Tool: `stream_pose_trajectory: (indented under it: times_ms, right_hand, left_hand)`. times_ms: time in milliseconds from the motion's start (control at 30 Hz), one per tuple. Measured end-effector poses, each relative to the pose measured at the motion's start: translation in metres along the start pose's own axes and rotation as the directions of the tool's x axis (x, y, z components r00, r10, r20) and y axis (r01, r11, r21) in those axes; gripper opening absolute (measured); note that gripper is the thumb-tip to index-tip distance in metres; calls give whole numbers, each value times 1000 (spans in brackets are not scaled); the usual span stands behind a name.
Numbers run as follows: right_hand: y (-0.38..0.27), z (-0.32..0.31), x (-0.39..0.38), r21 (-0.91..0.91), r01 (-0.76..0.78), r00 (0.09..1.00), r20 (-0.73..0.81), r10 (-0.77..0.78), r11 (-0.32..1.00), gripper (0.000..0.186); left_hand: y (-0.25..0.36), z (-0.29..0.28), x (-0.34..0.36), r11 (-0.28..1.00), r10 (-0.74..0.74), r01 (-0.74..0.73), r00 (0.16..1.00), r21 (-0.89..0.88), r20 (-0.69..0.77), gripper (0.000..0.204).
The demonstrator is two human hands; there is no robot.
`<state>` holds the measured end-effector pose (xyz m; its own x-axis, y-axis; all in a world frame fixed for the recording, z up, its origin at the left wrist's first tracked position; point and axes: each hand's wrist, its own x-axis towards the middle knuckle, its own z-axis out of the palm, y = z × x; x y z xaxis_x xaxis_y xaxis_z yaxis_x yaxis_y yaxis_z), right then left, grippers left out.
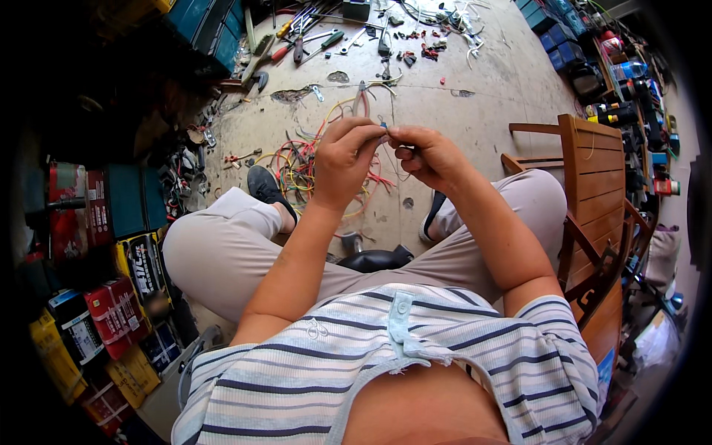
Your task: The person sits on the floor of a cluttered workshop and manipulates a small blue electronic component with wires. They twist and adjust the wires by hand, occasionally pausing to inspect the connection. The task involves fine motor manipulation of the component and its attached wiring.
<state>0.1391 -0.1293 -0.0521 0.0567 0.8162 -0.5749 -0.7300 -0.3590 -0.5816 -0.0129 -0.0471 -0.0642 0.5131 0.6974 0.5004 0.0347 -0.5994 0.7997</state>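
Note:
Both hands meet in front of me, above the floor, fingertips almost touching. My left hand (345, 159) is closed in a pinch of thumb and forefinger. My right hand (430, 154) pinches from the other side, its remaining fingers curled in. Between the fingertips shows a small bluish piece (383, 125), too small to name. A thin wire (400, 175) trails down beside the right fingers. Below and behind the left hand lies a tangle of red, yellow, green and grey wires (293, 167) on the floor. Pliers (361, 99) lie just beyond the hands.
Screwdrivers and other tools (308, 46) lie at the far left, with small red and black connectors (426, 50) beside them. A wooden folding chair (597, 178) stands at my right. Stacked boxes (115, 315) line the left; a crowded shelf (623, 81) is at the far right.

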Motion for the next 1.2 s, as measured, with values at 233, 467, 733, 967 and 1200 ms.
stream_pose_trajectory:
  times_ms: [233, 467, 733, 967, 1200]
  right_hand:
    - [-1, 2, -2, -4, -5, 999, 49, 5, 1000, 14]
    - [-4, 2, -1, -5, -6, 999, 35, 6, 1000, 15]
    - [-1, 6, 0, -42, 81, 995, 66, -79, 996, 18]
    - [4, 8, 4, -254, 200, 977, -21, -212, 946, 17]
    - [-6, 1, 1, -173, 109, 994, 42, -104, 979, 18]
  left_hand:
    - [1, 5, -2, 975, -118, 117, 993, -188, 8, 13]
    - [1, 9, -3, 984, -117, 110, 992, -138, -49, 10]
    - [-1, 9, -5, 903, -370, 335, 925, -270, -89, 7]
    - [2, 2, -1, 722, -608, 603, 787, -340, 107, 22]
    - [6, -4, 2, 768, -510, 543, 839, -339, 188, 24]
